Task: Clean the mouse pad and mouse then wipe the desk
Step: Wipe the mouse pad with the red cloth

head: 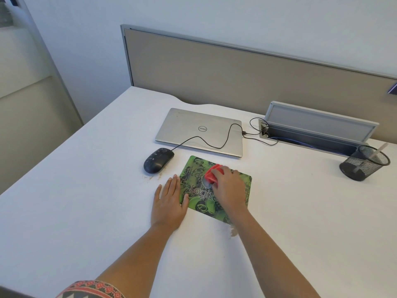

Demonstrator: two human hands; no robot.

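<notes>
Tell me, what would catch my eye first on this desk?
The green mouse pad on the white desk stands out, the right hand holding a red sponge on it while the left hand lies flat at its left edge. Behind it sit a black mouse and a closed silver laptop, and crumbs lie by the pad's near corner.

The left hand (169, 203) lies flat on the desk (86, 190), fingers straight, its thumb side resting on the left edge of the green pad (199, 206). The right hand (231, 190) grips a red sponge (211, 175) pressed onto the pad's middle. A black mouse (158, 160) sits just beside the pad's far left corner, its cable (214, 146) trailing over a closed laptop (193, 127). Crumbs (234, 232) lie by the pad's near corner. A mesh cup (363, 163) stands far right.
</notes>
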